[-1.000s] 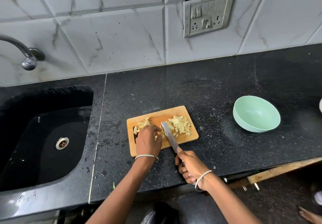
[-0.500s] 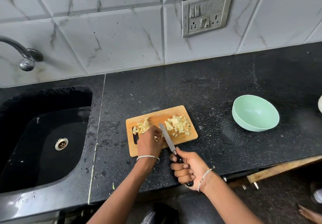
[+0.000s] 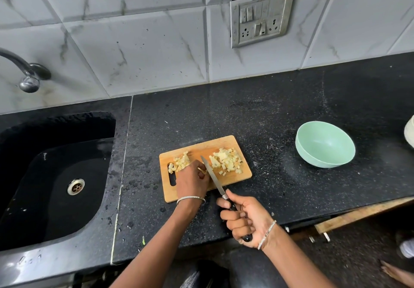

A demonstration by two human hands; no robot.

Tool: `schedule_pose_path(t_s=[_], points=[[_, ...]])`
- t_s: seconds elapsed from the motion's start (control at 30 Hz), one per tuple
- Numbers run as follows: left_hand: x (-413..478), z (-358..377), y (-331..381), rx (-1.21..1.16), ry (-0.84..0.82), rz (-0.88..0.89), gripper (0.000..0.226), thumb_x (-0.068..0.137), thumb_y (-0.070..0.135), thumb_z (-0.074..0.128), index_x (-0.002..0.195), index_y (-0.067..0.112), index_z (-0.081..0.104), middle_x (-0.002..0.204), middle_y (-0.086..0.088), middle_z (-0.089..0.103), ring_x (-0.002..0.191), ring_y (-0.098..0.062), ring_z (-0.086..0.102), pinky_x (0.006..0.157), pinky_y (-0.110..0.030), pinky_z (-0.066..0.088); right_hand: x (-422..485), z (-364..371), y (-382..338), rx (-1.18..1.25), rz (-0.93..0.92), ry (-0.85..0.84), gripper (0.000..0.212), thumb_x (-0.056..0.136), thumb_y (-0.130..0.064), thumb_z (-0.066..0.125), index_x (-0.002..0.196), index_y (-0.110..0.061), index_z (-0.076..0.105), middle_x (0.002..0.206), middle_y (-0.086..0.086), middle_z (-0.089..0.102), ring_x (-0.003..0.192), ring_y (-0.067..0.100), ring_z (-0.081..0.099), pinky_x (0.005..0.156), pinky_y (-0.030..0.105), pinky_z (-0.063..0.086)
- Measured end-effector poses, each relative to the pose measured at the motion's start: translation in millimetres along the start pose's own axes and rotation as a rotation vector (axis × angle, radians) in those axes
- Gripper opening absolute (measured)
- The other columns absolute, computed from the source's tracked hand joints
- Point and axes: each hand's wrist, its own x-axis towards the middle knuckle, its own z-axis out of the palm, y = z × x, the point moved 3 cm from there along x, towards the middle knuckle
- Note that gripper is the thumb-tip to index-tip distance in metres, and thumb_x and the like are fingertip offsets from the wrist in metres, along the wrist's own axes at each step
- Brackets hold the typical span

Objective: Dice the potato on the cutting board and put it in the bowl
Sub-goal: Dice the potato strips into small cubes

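the right hand point(image 3: 245, 219) is wrapped tight around the knife point(image 3: 211, 175), and the blade lies right beside the left hand point(image 3: 192, 181). that hand is curled over a bit of potato on the cutting board point(image 3: 224, 144). the knife could nick a finger, i think. there are two piles of cubes, the bigger pile point(image 3: 226, 161) and the smaller pile point(image 3: 180, 162). one empty bowl point(image 3: 324, 145) sits well right of the board.

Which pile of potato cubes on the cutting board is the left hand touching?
The smaller pile at the board's left end, by the handle slot. The left hand rests against it; the larger pile lies untouched beyond the knife.
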Motion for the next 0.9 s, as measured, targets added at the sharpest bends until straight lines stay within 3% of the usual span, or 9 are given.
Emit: schedule_pose_path(t_s=[0.13,0.27,0.37,0.43,0.53,0.6,0.73,0.9], points=[[1.4,0.2,-3.1,0.029,-0.025,0.027,0.014,0.078,0.025,0.075,0.088,0.023,0.065,0.07,0.007,0.065,0.067,-0.015,0.061,0.059,-0.028,0.042,-4.5,6.5,-5.4,-0.097,-0.054,0.047,0.036,0.103,-0.042,0.043,0.083,-0.012,0.048,0.053,-0.005,0.022,0.035,0.004,0.019,0.031,0.016,0.013],[-1.8,-1.2,-7.2,0.049,-0.037,0.029,0.016,0.075,0.022,0.076,0.087,0.022,0.064,0.072,0.009,0.064,0.072,-0.014,0.06,0.063,-0.027,0.04,-7.2,6.0,-12.1,-0.4,-0.204,0.462,0.043,0.099,-0.048,0.044,0.075,-0.013,0.051,0.052,-0.002,0.023,0.034,0.005,0.015,0.033,0.01,0.014],[-3.0,-1.5,-7.7,0.038,-0.045,0.041,0.022,0.075,0.022,0.078,0.091,0.023,0.063,0.075,0.01,0.063,0.071,-0.012,0.055,0.064,-0.028,0.037,-11.8,4.4,-14.9,-0.817,-0.295,0.793,0.047,0.101,-0.052,0.038,0.078,-0.012,0.048,0.05,-0.001,0.029,0.035,0.009,0.017,0.036,0.012,0.014],[-2.1,-1.9,-6.5,0.038,-0.036,0.063,0.023,0.076,0.021,0.077,0.094,0.025,0.064,0.077,0.01,0.065,0.074,-0.014,0.059,0.065,-0.029,0.04,-14.1,8.4,-17.0,-1.173,-0.327,0.936,0.05,0.102,-0.051,0.034,0.076,-0.012,0.051,0.052,-0.001,0.042,0.038,0.012,0.033,0.039,0.022,0.025],[0.2,-2.1,-4.4,0.062,-0.033,0.107,0.024,0.077,0.02,0.077,0.099,0.026,0.068,0.084,0.008,0.069,0.08,-0.015,0.064,0.069,-0.03,0.047,-16.3,9.3,-17.4,-1.688,-0.306,1.106,0.05,0.103,-0.048,0.026,0.085,-0.016,0.061,0.08,0.004,0.065,0.077,0.025,0.061,0.067,0.035,0.044],[2.1,-1.5,-3.9,0.063,-0.045,0.103,0.022,0.078,0.019,0.076,0.099,0.025,0.071,0.086,0.007,0.071,0.082,-0.014,0.066,0.072,-0.029,0.05,-15.9,8.7,-13.6,-1.777,-0.308,1.145,0.049,0.103,-0.048,0.022,0.091,-0.018,0.058,0.09,0.006,0.066,0.089,0.029,0.062,0.072,0.037,0.044],[3.7,-0.6,-0.6,0.038,-0.073,0.09,0.02,0.079,0.014,0.075,0.097,0.02,0.073,0.085,0.006,0.073,0.082,-0.012,0.067,0.073,-0.025,0.05,-12.5,13.8,-3.2,-1.821,-0.318,1.175,0.039,0.103,-0.048,0.022,0.086,-0.022,0.046,0.093,0.008,0.065,0.093,0.034,0.063,0.066,0.038,0.037],[5.4,-1.6,2.5,0.0,-0.097,0.049,0.027,0.079,0.015,0.077,0.103,0.022,0.069,0.074,0.009,0.072,0.075,-0.009,0.066,0.067,-0.021,0.044,-11.7,24.7,1.9,-1.848,-0.328,1.192,0.036,0.104,-0.046,0.022,0.09,-0.021,0.044,0.096,0.008,0.065,0.094,0.033,0.064,0.064,0.036,0.034]])
